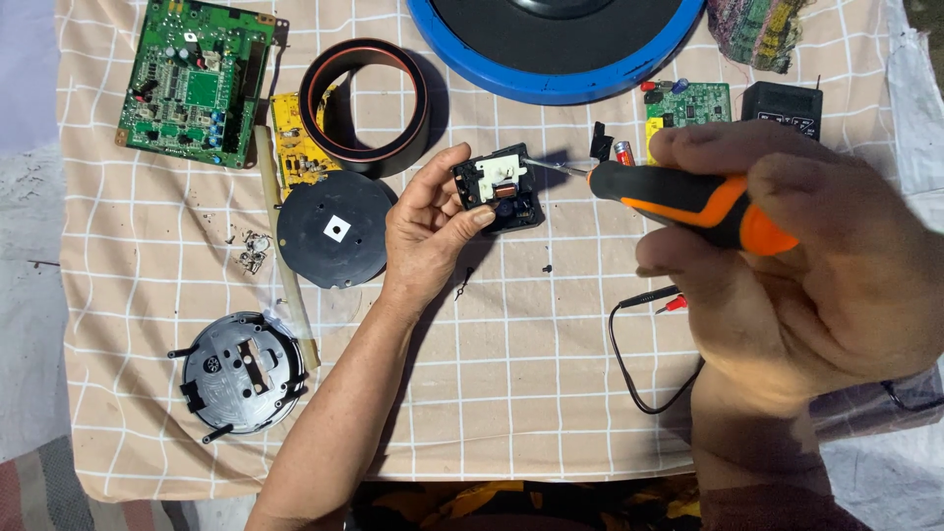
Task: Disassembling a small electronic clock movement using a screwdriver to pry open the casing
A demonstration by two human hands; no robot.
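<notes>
two hands (433, 221), one screwdriver (688, 202), one black module (499, 187), perhaps three circuit boards (197, 84).

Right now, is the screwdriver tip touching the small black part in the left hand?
Touching. The head view shows the screwdriver tip resting on the small black part, held by the left hand.

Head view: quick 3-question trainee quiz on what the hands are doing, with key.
1. Which of the hands holds the small black module?
2. True or false: the screwdriver has a blue handle.
3. What lies nearest the left hand? A) black disc B) large green circuit board C) black round cover

Key:
1. The left hand; the right hand grips the screwdriver, tip at the module.
2. False: orange and black.
3. A
</notes>
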